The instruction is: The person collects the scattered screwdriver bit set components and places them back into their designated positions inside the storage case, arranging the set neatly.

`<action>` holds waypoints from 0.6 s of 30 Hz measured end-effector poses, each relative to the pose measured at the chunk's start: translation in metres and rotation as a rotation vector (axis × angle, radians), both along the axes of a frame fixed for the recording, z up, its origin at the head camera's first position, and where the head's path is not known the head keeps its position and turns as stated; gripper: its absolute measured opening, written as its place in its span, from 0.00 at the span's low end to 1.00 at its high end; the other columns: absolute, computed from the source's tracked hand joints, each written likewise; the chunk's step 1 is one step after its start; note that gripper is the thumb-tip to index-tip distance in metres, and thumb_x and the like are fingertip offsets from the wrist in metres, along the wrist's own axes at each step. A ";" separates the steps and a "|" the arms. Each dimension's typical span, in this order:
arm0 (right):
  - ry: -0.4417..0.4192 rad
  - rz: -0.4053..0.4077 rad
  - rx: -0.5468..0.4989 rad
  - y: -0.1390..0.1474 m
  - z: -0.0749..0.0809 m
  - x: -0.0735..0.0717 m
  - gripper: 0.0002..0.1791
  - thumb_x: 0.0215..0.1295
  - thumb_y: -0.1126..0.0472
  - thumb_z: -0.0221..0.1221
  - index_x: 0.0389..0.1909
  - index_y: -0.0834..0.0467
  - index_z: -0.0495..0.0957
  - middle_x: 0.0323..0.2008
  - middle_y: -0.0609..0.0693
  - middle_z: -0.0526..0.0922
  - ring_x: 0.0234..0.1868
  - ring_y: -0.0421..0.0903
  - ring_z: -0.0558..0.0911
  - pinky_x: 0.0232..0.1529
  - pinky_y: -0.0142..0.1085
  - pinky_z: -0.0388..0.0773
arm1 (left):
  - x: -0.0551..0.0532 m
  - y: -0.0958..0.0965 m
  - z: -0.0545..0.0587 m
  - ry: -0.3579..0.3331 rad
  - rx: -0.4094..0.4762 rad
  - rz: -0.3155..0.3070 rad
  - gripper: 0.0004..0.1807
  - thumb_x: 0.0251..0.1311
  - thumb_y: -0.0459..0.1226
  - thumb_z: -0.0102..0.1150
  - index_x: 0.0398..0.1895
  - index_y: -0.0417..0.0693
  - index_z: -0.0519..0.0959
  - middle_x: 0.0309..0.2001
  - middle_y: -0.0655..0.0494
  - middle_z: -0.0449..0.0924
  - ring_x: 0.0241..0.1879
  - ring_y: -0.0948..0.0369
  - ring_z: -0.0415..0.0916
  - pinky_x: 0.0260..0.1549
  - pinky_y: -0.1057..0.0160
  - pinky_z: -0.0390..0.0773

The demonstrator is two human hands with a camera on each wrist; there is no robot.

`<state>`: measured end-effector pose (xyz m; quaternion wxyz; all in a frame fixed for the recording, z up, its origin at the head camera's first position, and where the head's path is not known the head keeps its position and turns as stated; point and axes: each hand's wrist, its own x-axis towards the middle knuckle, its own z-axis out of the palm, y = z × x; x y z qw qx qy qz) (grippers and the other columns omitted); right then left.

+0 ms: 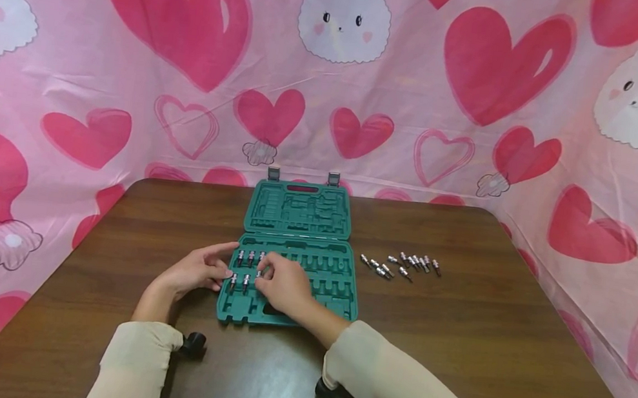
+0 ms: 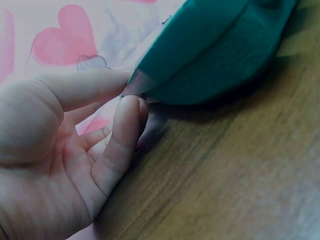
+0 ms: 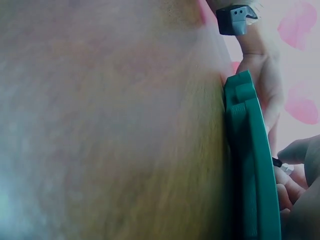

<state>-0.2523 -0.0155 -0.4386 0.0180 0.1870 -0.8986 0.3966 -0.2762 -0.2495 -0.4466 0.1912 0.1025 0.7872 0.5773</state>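
Observation:
A green tool case point(image 1: 348, 293) lies unfolded on the table, its moulded slots facing up. At its left edge my left hand point(image 1: 195, 270) holds the rim, with the index finger stretched towards the upper corner; the left wrist view shows the thumb and a bent finger point(image 2: 127, 125) at the case's edge. Over the left half of the tray, my right hand point(image 1: 288, 286) pinches a small bit socket point(image 3: 286, 168) with a silver head and dark tip. Several bit sockets point(image 1: 246, 282) sit in slots left of it, in two rows. The right hand hides the middle slots.
Right of the case, several loose bit sockets point(image 1: 417, 262) lie scattered on the brown wooden table point(image 1: 444, 342). The raised lid point(image 1: 299, 208) stands at the back with two metal latches point(image 1: 333, 179). Cloth printed with hearts point(image 1: 361, 132) hangs behind and along the sides.

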 end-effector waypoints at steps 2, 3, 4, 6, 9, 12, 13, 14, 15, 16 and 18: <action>0.000 -0.011 0.023 -0.002 -0.001 0.000 0.07 0.58 0.59 0.67 0.33 0.49 0.77 0.19 0.38 0.74 0.21 0.36 0.73 0.23 0.32 0.69 | 0.000 0.000 0.000 -0.002 0.006 -0.001 0.37 0.64 0.33 0.59 0.75 0.43 0.56 0.36 0.44 0.80 0.31 0.55 0.77 0.34 0.59 0.82; 0.001 -0.016 0.034 -0.003 -0.001 0.000 0.07 0.58 0.59 0.67 0.33 0.48 0.77 0.19 0.38 0.74 0.21 0.36 0.73 0.23 0.31 0.68 | 0.000 0.000 0.000 -0.006 0.006 0.002 0.37 0.64 0.33 0.59 0.75 0.43 0.56 0.36 0.44 0.80 0.31 0.55 0.77 0.34 0.59 0.82; -0.001 -0.021 0.046 -0.004 -0.001 0.001 0.07 0.58 0.59 0.67 0.33 0.48 0.77 0.19 0.38 0.74 0.21 0.36 0.73 0.23 0.32 0.68 | 0.000 0.000 0.000 -0.009 0.003 0.005 0.37 0.64 0.32 0.59 0.75 0.43 0.56 0.36 0.45 0.80 0.31 0.55 0.77 0.34 0.59 0.82; 0.001 -0.029 0.071 -0.006 0.000 0.001 0.07 0.58 0.59 0.66 0.33 0.48 0.77 0.18 0.38 0.74 0.20 0.35 0.72 0.23 0.32 0.67 | 0.000 0.000 0.001 -0.010 0.004 0.007 0.37 0.65 0.32 0.58 0.75 0.43 0.56 0.36 0.45 0.80 0.31 0.55 0.77 0.34 0.59 0.82; 0.005 -0.042 0.104 -0.008 0.000 0.002 0.07 0.58 0.58 0.66 0.32 0.47 0.76 0.17 0.38 0.73 0.20 0.36 0.72 0.23 0.32 0.67 | 0.001 0.001 0.003 -0.009 0.003 0.011 0.37 0.65 0.32 0.58 0.75 0.43 0.55 0.36 0.45 0.80 0.31 0.55 0.76 0.34 0.59 0.82; 0.018 -0.047 0.131 -0.010 0.000 0.001 0.06 0.58 0.58 0.65 0.32 0.47 0.77 0.17 0.38 0.73 0.19 0.36 0.72 0.24 0.32 0.67 | 0.001 0.001 0.004 -0.009 0.001 0.018 0.37 0.66 0.32 0.57 0.75 0.43 0.55 0.36 0.45 0.80 0.31 0.54 0.76 0.34 0.59 0.82; 0.024 -0.047 0.142 -0.010 0.000 0.000 0.06 0.58 0.58 0.65 0.32 0.47 0.77 0.17 0.38 0.73 0.19 0.35 0.71 0.24 0.32 0.67 | 0.001 0.001 0.004 -0.009 -0.001 0.020 0.37 0.65 0.32 0.58 0.75 0.44 0.55 0.36 0.45 0.80 0.31 0.54 0.76 0.34 0.59 0.82; 0.032 -0.046 0.152 -0.011 0.000 0.000 0.05 0.58 0.58 0.65 0.32 0.47 0.77 0.17 0.38 0.73 0.19 0.35 0.71 0.24 0.32 0.67 | 0.001 0.001 0.003 -0.009 -0.002 0.021 0.37 0.65 0.32 0.58 0.75 0.44 0.55 0.36 0.45 0.80 0.31 0.54 0.76 0.34 0.59 0.82; 0.039 -0.045 0.162 -0.010 0.000 -0.001 0.05 0.58 0.59 0.65 0.31 0.47 0.78 0.17 0.38 0.72 0.20 0.35 0.71 0.24 0.32 0.67 | 0.001 0.001 0.003 -0.009 -0.004 0.022 0.37 0.65 0.32 0.58 0.75 0.44 0.55 0.36 0.45 0.80 0.31 0.54 0.76 0.34 0.59 0.82; 0.044 -0.043 0.168 -0.010 0.000 -0.001 0.04 0.59 0.59 0.65 0.31 0.47 0.78 0.17 0.38 0.72 0.20 0.35 0.71 0.24 0.32 0.67 | 0.001 0.001 0.002 -0.009 -0.005 0.022 0.37 0.65 0.32 0.58 0.75 0.44 0.55 0.36 0.45 0.80 0.31 0.54 0.76 0.34 0.59 0.82; 0.053 -0.039 0.178 -0.010 -0.001 -0.003 0.04 0.59 0.58 0.65 0.30 0.47 0.79 0.17 0.38 0.72 0.20 0.35 0.71 0.23 0.31 0.67 | 0.000 0.001 0.001 -0.006 -0.008 0.017 0.37 0.65 0.32 0.59 0.75 0.44 0.56 0.36 0.45 0.80 0.31 0.54 0.77 0.34 0.59 0.82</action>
